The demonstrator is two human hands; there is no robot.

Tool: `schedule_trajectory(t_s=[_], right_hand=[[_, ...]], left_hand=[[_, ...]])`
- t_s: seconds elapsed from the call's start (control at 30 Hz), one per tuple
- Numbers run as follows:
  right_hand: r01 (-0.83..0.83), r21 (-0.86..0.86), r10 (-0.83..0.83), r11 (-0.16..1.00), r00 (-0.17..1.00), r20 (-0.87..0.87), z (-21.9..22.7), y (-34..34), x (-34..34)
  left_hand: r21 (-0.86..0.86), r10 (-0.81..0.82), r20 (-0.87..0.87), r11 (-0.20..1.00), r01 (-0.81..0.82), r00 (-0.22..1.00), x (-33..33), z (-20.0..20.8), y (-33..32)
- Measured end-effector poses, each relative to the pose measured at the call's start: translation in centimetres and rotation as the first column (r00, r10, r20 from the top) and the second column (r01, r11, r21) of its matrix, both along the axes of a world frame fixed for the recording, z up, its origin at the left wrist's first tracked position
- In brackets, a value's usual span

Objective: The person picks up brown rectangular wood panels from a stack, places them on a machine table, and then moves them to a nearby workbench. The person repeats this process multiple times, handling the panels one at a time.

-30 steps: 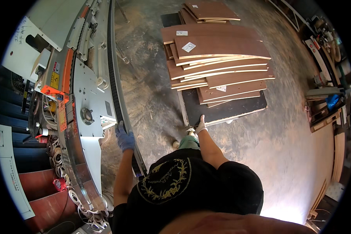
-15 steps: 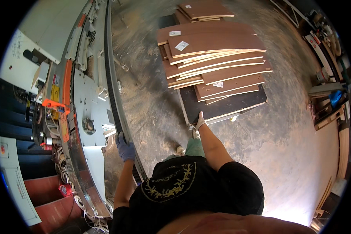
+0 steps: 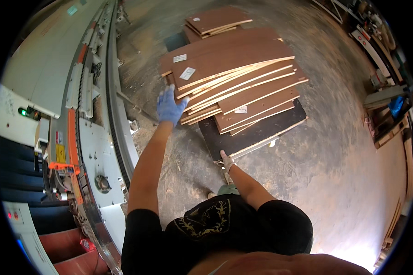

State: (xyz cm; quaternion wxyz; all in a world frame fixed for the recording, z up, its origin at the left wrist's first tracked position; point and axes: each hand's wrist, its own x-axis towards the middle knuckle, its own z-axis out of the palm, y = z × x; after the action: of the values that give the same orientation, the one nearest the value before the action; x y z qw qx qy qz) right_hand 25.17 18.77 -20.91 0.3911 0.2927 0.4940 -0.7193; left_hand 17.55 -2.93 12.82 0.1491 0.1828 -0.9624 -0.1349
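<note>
My left hand (image 3: 170, 106), in a blue glove, reaches out with fingers spread at the left edge of a pile of brown wooden panels (image 3: 236, 52). Whether its fingertips touch the panels I cannot tell. Pale layered edges show along the pile, and a few panels carry white labels. Underneath lies a black board (image 3: 257, 133) with a worn light edge. My right hand (image 3: 226, 160), in a pale glove, grips this board's near left corner, thumb on top and the other fingers hidden below.
A long machine (image 3: 85, 146) with a metal rail and orange parts runs along my left. More brown panels (image 3: 218, 20) lie beyond the pile. Wooden pieces and tools stand by a rack (image 3: 385, 119) at the far right, across the concrete floor (image 3: 335, 174).
My left hand has left the machine's rail and moved right and forward to the panel pile. My right hand stays on the board's corner. The view has shifted, and a green light shows on the machine.
</note>
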Motion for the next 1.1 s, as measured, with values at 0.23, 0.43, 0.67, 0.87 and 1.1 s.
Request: schedule_trajectory(t_s=[0.23, 0.43, 0.67, 0.87, 1.1], right_hand=[[0.006, 0.124, -0.002, 0.992, 1.000, -0.027, -1.6, 0.6, 0.7], [0.040, 0.116, -0.030, 0.992, 0.995, -0.092, 0.3, 0.7, 0.6], [-0.133, 0.123, 0.137, 0.983, 0.990, -0.020, -0.6, 1.1, 0.3], [-0.406, 0.057, 0.408, 0.912, 0.913, -0.012, 1.1, 2.6, -1.2], [-0.308, -0.382, 0.132, 0.871, 0.897, -0.422, 15.1, 7.1, -9.9]], left_hand=[[-0.227, 0.063, 0.009, 0.972, -0.060, 0.998, -6.3, -4.8, 1.9], [0.286, 0.069, -0.410, 0.957, 0.056, 0.909, -2.0, -6.7, 6.1], [0.925, 0.587, 0.186, -0.374, 0.060, 0.788, -6.9, -6.4, 4.8], [0.961, 0.709, 0.100, -0.250, 0.116, 0.698, -5.9, -6.3, 5.8], [0.866, 0.868, -0.164, -0.101, 0.489, 0.469, 13.6, -6.3, -0.2]])
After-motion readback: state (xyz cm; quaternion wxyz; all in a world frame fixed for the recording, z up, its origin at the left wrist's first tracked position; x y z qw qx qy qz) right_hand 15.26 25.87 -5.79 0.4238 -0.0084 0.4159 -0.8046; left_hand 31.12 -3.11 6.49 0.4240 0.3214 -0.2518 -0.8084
